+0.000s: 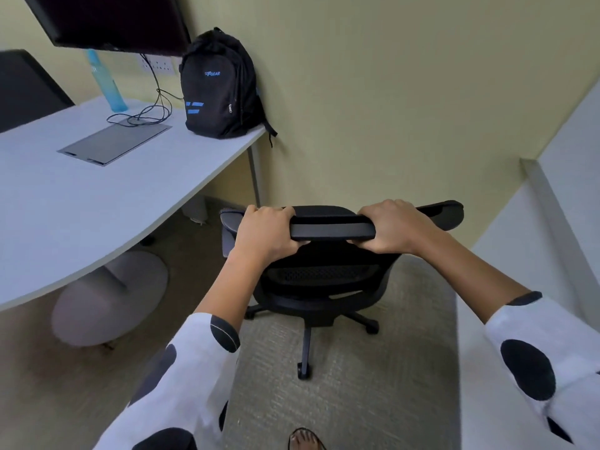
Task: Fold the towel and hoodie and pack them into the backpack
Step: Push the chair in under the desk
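Observation:
A black backpack (217,89) with blue markings stands upright at the far right corner of the pale desk (65,203), leaning against the wall, its zips closed. Both my hands grip the top edge of a black office chair (331,227) in front of me. My left hand (264,233) holds the left part of the backrest top, my right hand (391,227) the right part. No towel or hoodie is in view.
A blue water bottle (107,84), looped black cables (143,115) and a grey cable hatch (115,142) are on the desk. A dark monitor (107,21) hangs above. The desk's round base (110,297) stands on the carpet. A white partition (535,254) lies to the right.

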Tool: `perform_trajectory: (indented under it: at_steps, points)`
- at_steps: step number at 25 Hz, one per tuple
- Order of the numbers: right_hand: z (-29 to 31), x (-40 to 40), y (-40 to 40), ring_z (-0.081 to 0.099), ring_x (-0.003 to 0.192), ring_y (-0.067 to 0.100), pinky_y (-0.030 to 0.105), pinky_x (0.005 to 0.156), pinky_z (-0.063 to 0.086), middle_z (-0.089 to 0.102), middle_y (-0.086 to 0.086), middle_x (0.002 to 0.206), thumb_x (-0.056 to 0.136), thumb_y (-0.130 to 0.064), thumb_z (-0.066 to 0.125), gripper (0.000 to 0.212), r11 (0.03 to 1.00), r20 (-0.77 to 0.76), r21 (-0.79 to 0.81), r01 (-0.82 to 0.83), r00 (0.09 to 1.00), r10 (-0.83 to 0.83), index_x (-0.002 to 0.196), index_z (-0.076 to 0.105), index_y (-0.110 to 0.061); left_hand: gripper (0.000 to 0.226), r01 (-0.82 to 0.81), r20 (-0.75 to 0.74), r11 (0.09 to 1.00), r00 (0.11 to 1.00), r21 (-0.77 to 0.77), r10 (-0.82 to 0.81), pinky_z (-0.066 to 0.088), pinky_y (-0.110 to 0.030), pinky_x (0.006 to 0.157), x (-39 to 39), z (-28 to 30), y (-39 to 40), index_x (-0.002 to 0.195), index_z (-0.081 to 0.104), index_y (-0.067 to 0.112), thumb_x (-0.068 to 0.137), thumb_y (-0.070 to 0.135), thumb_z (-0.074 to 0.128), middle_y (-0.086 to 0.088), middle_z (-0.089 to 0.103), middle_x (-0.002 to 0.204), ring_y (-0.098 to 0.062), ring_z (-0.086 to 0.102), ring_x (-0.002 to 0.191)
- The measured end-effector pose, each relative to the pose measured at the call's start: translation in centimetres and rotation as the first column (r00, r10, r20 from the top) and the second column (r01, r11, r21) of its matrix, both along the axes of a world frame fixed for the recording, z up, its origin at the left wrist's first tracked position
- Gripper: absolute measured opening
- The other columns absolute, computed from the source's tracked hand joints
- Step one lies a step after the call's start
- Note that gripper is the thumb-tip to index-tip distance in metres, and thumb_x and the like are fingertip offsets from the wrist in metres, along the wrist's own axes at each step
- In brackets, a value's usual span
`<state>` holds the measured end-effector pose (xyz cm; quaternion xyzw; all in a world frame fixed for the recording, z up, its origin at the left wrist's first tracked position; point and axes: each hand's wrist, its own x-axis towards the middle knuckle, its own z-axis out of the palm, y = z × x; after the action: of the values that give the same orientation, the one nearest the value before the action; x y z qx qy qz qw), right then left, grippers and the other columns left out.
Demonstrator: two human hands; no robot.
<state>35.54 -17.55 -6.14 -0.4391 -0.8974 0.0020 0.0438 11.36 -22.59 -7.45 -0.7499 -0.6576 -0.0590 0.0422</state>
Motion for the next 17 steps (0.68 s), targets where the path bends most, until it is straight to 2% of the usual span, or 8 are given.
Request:
perform_trajectory:
  at_steps: [7, 12, 17]
  points:
    - [0.1, 2.3, -5.9, 0.062, 0.085, 0.022, 0.033, 0.075, 0.045, 0.064, -0.006, 0.086, 0.076, -0.055, 0.056, 0.037, 0.998, 0.000, -0.023, -0.058, 0.998, 0.058, 0.100, 0.061, -0.028, 0.054, -0.086, -0.031, 0.996, 0.996, -0.010, 0.086, 0.036, -0.040, 0.092, 3.0, 0.4, -8.2, 0.117, 0.054, 0.023, 0.082, 0.063, 0.049, 0.000, 0.065, 0.112, -0.025, 0.059, 0.103]
    - [0.6, 4.2, -8.0, 0.061, 0.085, 0.018, 0.028, 0.072, 0.035, 0.065, -0.009, 0.088, 0.076, -0.047, 0.058, 0.034, 0.995, 0.004, -0.022, -0.100, 0.995, 0.100, 0.104, 0.062, -0.028, 0.065, -0.125, -0.051, 0.991, 0.991, -0.054, 0.122, 0.035, -0.042, 0.094, 5.3, 0.5, -11.1, 0.120, 0.051, 0.021, 0.080, 0.072, 0.045, -0.001, 0.062, 0.117, -0.026, 0.058, 0.105]
    - [0.9, 6.3, -7.4, 0.060, 0.091, 0.017, 0.026, 0.071, 0.032, 0.067, -0.010, 0.095, 0.076, -0.043, 0.061, 0.036, 0.989, 0.020, -0.024, -0.146, 0.989, 0.146, 0.109, 0.061, -0.029, 0.069, -0.137, -0.088, 0.989, 0.987, -0.049, 0.133, 0.036, -0.043, 0.092, 7.9, 0.5, -11.6, 0.116, 0.050, 0.017, 0.079, 0.075, 0.042, -0.003, 0.061, 0.116, -0.028, 0.058, 0.106]
